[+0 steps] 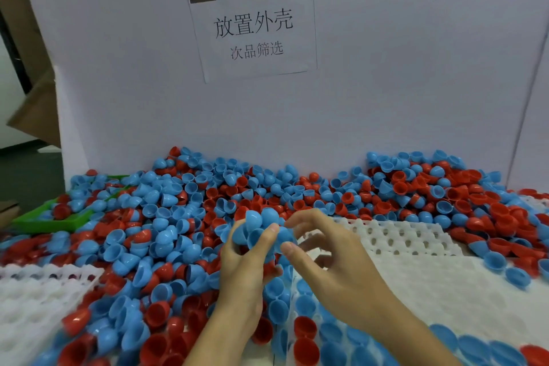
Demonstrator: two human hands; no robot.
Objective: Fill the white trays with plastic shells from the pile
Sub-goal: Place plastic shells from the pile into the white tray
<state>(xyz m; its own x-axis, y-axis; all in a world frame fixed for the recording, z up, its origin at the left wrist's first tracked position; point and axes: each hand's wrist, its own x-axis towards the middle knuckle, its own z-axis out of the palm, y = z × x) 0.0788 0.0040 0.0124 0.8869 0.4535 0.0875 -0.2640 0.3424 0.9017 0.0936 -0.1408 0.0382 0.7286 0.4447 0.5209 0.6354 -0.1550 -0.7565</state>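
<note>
We see a cluster of blue shells at frame centre, gripped in the curled fingers of our left hand. Our right hand, at 3 o'clock of it, has thumb and fingertip touching the cluster; whether it pinches a shell we cannot tell. The pile spreads around. White trays lie at 4 and 8 o'clock, blurred, the lower edges cut off.

Small factory sorting station. Bulk pile of red and blue plastic shells heaped across desk. White moulded trays with rows of pockets. Printed paper sign in Chinese taped to white partition board. Green bin at left, cardboard behind.
</note>
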